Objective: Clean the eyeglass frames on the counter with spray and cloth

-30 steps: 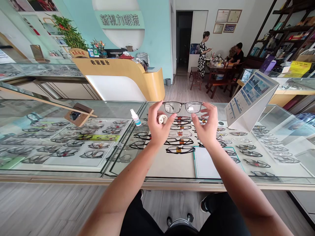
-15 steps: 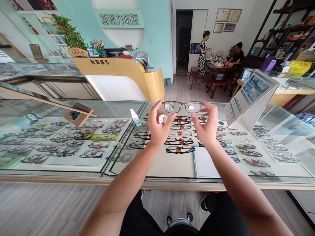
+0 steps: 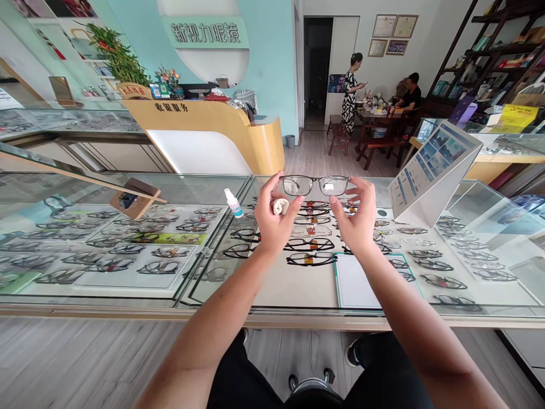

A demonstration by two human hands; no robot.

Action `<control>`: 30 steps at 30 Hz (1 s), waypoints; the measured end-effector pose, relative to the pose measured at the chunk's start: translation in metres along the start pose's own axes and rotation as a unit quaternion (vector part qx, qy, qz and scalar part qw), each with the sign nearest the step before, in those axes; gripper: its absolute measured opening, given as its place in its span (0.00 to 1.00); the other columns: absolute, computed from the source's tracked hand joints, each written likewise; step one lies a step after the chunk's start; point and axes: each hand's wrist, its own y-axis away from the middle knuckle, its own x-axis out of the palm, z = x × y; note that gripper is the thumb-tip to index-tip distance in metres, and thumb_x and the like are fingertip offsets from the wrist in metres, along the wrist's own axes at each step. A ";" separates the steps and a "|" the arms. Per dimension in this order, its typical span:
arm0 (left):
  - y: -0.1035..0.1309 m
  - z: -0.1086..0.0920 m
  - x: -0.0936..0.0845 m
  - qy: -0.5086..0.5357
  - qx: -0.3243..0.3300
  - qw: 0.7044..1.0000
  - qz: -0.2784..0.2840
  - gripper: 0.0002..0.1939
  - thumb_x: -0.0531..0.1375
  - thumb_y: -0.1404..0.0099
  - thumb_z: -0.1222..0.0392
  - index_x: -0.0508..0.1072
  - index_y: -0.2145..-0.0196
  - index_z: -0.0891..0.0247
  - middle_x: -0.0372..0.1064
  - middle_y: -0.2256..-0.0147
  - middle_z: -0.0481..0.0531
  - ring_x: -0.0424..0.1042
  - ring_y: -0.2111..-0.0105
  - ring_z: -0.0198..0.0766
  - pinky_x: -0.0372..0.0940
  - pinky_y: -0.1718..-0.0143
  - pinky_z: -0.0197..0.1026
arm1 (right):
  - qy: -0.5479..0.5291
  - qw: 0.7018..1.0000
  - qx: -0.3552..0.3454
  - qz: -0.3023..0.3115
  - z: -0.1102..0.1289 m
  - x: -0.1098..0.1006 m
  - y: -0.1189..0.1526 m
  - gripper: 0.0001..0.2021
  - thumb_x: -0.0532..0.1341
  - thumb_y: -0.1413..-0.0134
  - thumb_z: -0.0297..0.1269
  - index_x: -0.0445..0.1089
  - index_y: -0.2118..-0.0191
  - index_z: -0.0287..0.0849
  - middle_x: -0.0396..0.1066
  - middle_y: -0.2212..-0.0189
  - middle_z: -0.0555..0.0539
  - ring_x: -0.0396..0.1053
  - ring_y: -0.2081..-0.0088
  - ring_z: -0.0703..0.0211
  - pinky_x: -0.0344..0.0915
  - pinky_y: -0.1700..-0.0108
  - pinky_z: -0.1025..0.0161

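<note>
I hold a pair of dark-framed glasses [image 3: 315, 184] up in front of me over the glass counter [image 3: 298, 307]. My left hand [image 3: 275, 218] pinches the frame's left end between thumb and fingers, and a small whitish wad [image 3: 280, 206], perhaps a cloth, is tucked in its palm. My right hand [image 3: 356, 218] grips the frame's right end, fingers spread. Under the hands, inside the case, rows of display glasses [image 3: 310, 245] lie on a pale tray.
A small white spray bottle [image 3: 234, 203] stands on the counter left of my hands. A slanted display board [image 3: 430, 173] is at right, a wooden mirror stand [image 3: 136, 197] at left. Two people are at a table [image 3: 378, 116] in the back.
</note>
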 end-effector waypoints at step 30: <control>0.002 0.004 0.000 -0.051 0.030 0.998 -0.018 0.35 0.68 0.24 0.34 0.69 0.28 0.51 0.73 0.37 0.60 0.76 0.64 0.35 0.77 0.57 0.47 | 0.010 1.000 0.004 0.000 0.002 0.001 0.001 0.25 0.67 0.26 0.48 0.64 0.31 0.51 0.73 0.40 0.37 0.78 0.52 0.48 0.79 0.53 0.45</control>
